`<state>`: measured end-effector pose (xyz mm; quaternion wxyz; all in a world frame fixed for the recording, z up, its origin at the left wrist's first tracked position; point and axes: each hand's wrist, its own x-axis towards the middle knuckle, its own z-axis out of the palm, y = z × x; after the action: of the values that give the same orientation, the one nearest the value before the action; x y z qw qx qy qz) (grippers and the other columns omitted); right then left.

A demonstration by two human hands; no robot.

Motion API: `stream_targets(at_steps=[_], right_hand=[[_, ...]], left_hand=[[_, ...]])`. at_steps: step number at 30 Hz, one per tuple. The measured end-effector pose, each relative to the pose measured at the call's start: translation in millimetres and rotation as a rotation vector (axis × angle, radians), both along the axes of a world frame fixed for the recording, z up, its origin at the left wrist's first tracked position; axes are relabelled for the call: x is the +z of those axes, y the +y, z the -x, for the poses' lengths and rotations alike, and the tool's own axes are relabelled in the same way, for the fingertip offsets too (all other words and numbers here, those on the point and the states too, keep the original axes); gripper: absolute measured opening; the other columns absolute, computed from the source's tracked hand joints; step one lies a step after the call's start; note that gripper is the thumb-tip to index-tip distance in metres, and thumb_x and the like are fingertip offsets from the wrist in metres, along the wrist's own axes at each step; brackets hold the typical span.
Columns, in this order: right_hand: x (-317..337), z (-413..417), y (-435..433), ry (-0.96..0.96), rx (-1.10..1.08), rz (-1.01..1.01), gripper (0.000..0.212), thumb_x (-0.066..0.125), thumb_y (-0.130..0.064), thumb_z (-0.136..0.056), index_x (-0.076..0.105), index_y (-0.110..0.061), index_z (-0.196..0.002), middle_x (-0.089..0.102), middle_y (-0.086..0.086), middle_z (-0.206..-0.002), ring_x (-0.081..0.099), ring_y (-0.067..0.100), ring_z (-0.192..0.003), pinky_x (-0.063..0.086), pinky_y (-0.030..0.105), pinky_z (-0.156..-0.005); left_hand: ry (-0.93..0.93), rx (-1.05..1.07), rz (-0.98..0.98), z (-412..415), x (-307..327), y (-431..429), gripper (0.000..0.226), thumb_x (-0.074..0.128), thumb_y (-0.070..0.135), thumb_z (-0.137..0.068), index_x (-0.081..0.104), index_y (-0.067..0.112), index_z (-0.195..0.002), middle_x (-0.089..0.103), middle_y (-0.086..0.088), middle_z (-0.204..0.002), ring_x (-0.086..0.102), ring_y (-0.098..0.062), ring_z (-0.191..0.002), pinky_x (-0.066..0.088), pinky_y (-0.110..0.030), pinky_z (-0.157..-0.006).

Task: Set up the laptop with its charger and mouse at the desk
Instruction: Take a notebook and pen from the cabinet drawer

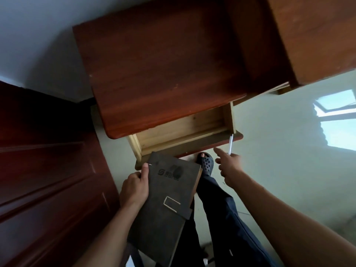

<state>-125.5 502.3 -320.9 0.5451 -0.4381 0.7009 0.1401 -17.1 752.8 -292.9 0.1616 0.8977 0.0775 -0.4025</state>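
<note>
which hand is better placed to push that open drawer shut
Right, probably. The right hand is beside the front of the open drawer, holding only a thin pen, forefinger extended. The left hand grips the notebook.

The person wears dark navy trousers (pixel 216 209) and a dark perforated clog (pixel 206 164).

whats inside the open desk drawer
The pale wooden drawer shows only bare boards in its pulled-out part. Its rear is covered by the reddish-brown wooden desk top, so anything there cannot be seen.
</note>
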Motion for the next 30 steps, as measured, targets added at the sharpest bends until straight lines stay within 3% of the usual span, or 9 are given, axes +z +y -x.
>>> stream_targets(at_steps=[4,8,11,16,19,23,26,30], right_hand=[[-23.7,-21.0,19.7,0.000,-0.020,-0.162,0.042,0.072,-0.052,-0.079,0.064,-0.011,-0.087,0.073,0.005,-0.067,0.052,0.011,-0.040,0.032,0.024,-0.041],[-35.3,-53.3,26.8,-0.084,-0.200,-0.189,0.026,0.061,-0.028,-0.092,0.059,-0.005,-0.105,0.073,0.010,-0.075,0.064,0.013,-0.040,0.028,0.015,-0.029],[-27.0,-61.8,31.0,-0.067,-0.220,-0.099,0.030,0.057,-0.021,-0.091,0.060,0.000,-0.111,0.074,0.015,-0.087,0.064,0.016,-0.039,0.028,0.012,-0.028],[-0.8,-81.3,25.4,-0.093,-0.177,-0.015,0.022,0.055,-0.022,-0.086,0.057,-0.004,-0.099,0.072,0.009,-0.063,0.070,0.018,-0.049,0.028,0.012,-0.031],[13.3,-95.1,19.8,-0.113,-0.180,-0.016,0.021,0.049,-0.017,-0.085,0.063,-0.005,-0.095,0.075,0.010,-0.070,0.064,0.012,-0.040,0.025,0.011,-0.030],[23.4,-94.1,21.8,-0.070,-0.185,-0.046,0.025,0.052,-0.022,-0.085,0.069,-0.005,-0.092,0.074,0.009,-0.068,0.039,0.005,-0.022,0.021,0.009,-0.031],[28.8,-94.7,22.7,-0.083,-0.200,-0.045,0.021,0.053,-0.021,-0.088,0.067,-0.006,-0.084,0.074,0.010,-0.069,0.045,0.005,-0.027,0.021,0.011,-0.031],[28.8,-102.1,19.7,-0.081,-0.204,-0.025,0.029,0.049,-0.013,-0.091,0.063,0.004,-0.110,0.073,0.018,-0.096,0.042,0.004,-0.021,0.024,0.008,-0.028]], left_hand=[[-0.095,0.008,0.007,0.8,-7.5,15.5,0.068,0.021,0.071,-0.088,0.059,0.016,-0.078,0.067,-0.014,-0.097,0.061,-0.033,-0.092,0.046,-0.041,-0.084],[-0.073,0.014,0.014,-1.0,-10.3,33.2,0.079,0.018,0.076,-0.084,0.061,0.013,-0.067,0.065,-0.012,-0.076,0.062,-0.032,-0.077,0.051,-0.043,-0.077],[-0.069,0.030,0.028,1.5,-4.2,43.1,0.080,0.017,0.075,-0.085,0.063,0.012,-0.067,0.065,-0.010,-0.072,0.062,-0.028,-0.073,0.051,-0.042,-0.076],[-0.109,0.033,0.069,-0.4,6.3,44.1,0.082,0.011,0.076,-0.082,0.065,0.015,-0.074,0.065,-0.007,-0.077,0.062,-0.026,-0.076,0.051,-0.042,-0.078],[-0.133,0.059,0.125,-7.7,11.8,40.6,0.082,0.012,0.077,-0.079,0.060,0.013,-0.065,0.062,-0.009,-0.070,0.061,-0.027,-0.072,0.048,-0.038,-0.071],[-0.191,0.064,0.151,-17.8,13.3,41.7,0.077,0.019,0.072,-0.087,0.061,0.011,-0.065,0.063,-0.010,-0.071,0.060,-0.026,-0.072,0.047,-0.037,-0.069],[-0.212,0.073,0.176,-24.4,11.9,42.6,0.075,0.022,0.069,-0.089,0.060,0.010,-0.064,0.062,-0.010,-0.070,0.060,-0.027,-0.072,0.046,-0.036,-0.068],[-0.226,0.067,0.175,-26.6,11.3,43.4,0.072,0.023,0.068,-0.090,0.053,0.012,-0.057,0.057,-0.008,-0.063,0.057,-0.028,-0.068,0.040,-0.035,-0.063]])
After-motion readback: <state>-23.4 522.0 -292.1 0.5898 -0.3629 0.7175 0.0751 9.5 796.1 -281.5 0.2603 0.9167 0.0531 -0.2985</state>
